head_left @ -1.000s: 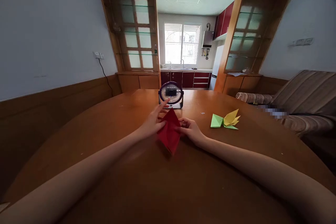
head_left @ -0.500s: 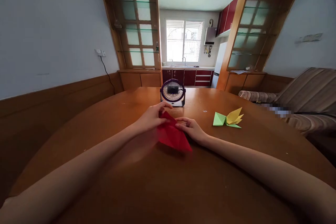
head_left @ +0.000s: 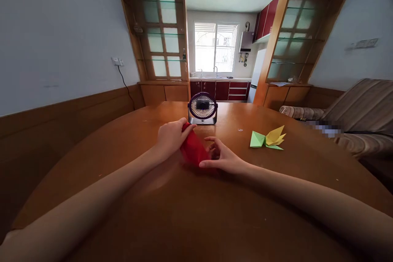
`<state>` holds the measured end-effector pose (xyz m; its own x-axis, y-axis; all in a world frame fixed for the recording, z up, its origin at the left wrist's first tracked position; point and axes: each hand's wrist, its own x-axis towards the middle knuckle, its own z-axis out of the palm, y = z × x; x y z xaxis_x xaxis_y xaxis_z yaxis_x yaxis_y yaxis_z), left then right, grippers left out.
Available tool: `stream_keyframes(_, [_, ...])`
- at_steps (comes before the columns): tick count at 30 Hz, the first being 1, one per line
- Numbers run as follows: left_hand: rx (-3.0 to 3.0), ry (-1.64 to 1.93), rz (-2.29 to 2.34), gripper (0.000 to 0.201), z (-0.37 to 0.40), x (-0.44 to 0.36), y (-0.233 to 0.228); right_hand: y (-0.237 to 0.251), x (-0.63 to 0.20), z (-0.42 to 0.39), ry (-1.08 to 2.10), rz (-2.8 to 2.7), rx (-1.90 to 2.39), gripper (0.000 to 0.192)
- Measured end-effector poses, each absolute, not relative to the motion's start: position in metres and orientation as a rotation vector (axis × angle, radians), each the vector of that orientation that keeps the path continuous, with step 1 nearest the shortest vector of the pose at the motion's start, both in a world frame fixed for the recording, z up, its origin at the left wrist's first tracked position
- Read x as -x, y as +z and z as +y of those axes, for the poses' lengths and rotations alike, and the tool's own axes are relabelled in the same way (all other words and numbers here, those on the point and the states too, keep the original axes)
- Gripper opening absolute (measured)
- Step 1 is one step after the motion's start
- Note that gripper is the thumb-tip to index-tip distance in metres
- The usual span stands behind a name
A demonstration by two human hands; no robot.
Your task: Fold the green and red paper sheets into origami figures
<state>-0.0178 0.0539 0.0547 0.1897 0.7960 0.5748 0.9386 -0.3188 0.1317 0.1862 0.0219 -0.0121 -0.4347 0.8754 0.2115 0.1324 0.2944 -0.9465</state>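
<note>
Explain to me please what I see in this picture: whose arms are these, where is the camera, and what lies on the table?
There is no machine here. The camera sits on a person's head and looks forward and down, so the two bare arms are that person's own. The left hand and the right hand both hold a piece of folded red paper just above or on the wooden table; it is blurred, so its exact shape is unclear. Behind the hands stands a small desk fan. To the right lie folded green and yellow paper figures, touching each other. A sofa stands at the right, and a kitchen shows in the background.
</note>
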Motion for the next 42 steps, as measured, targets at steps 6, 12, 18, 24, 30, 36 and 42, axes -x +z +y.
stream_keyframes(6, [2.270,-1.131,-1.623,0.035,0.053,0.018,0.056,0.001,-0.195,0.017,1.009,-2.123,0.868,0.031])
stream_keyframes(12, [2.544,-1.505,-1.717,0.036,0.074,0.027,0.049,0.006,-0.203,0.019,0.787,-2.242,0.878,0.013])
stream_keyframes(18, [3.312,-1.540,-1.592,0.070,0.073,0.040,0.052,0.002,-0.210,0.034,1.061,-1.770,1.038,0.020])
stream_keyframes(24, [3.485,-1.361,-1.623,0.048,0.076,0.050,0.050,0.009,-0.217,0.041,1.485,-1.434,0.942,0.040])
stream_keyframes(30, [3.529,-1.472,-1.585,0.052,0.080,0.047,0.044,0.008,-0.220,0.049,1.475,-1.251,0.803,0.039])
stream_keyframes(36, [3.182,-2.059,-1.943,0.039,0.082,0.035,0.035,0.003,-0.225,0.058,1.090,-1.300,0.989,0.043])
stream_keyframes(42, [2.901,-2.257,-2.255,0.038,0.074,0.022,0.027,0.006,-0.227,0.052,0.545,-1.843,1.160,0.033])
